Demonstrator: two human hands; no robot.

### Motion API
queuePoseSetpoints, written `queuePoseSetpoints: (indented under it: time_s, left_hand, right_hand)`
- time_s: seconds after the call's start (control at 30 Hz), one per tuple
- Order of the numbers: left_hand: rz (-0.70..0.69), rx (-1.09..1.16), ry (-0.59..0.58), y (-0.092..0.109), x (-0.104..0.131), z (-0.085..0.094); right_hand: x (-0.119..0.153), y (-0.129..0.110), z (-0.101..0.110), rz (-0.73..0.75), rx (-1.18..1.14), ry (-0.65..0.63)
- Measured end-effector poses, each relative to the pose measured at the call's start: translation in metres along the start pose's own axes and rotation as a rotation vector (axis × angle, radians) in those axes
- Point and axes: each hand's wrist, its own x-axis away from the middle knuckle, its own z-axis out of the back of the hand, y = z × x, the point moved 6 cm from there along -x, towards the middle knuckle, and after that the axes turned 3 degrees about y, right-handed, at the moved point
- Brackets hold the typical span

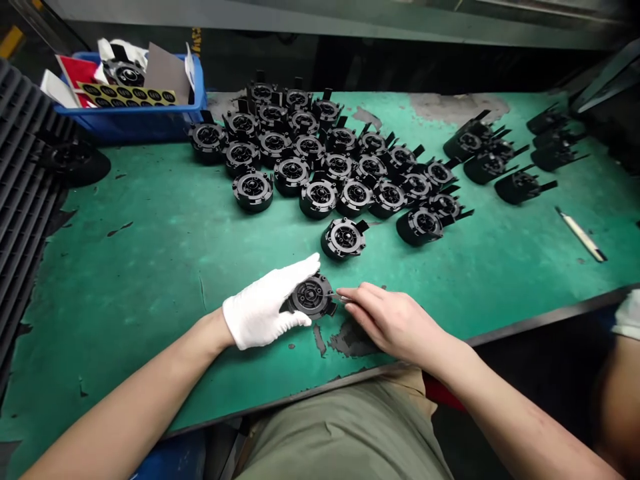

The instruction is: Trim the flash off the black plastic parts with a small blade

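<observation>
plainly black, a round, tabbed part (311, 296)

Green tabletop (150, 247) open at near left, black parts (319, 195) crowding centre, blue bin (143, 125) behind

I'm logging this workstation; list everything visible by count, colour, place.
Held part: 1, black, front centre
Other round parts: many, black, mostly behind
Thin tool: 1, silvery, beside held part
Bin: 1, blue, back left
Papers: several, mixed colours, in bin
Pen-like item: 1, cream, far right
Ridged rack: 1, grey, left edge
Bench: 1, green, across view
Another person's arm: 1, white-covered end, right edge
Garment: 1, olive, bottom
Left hand: 1, white glove, centre
Right hand: 1, bare, centre
</observation>
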Motion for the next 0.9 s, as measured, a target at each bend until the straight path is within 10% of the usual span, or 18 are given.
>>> queuePoseSetpoints:
  time_s: [0.9]
  left_hand:
    - [0.022, -0.065, 0.074, 0.001, -0.004, -0.003]
  right_hand:
    - [-0.025, -0.001, 0.004, 0.303, 0.328, -0.292]
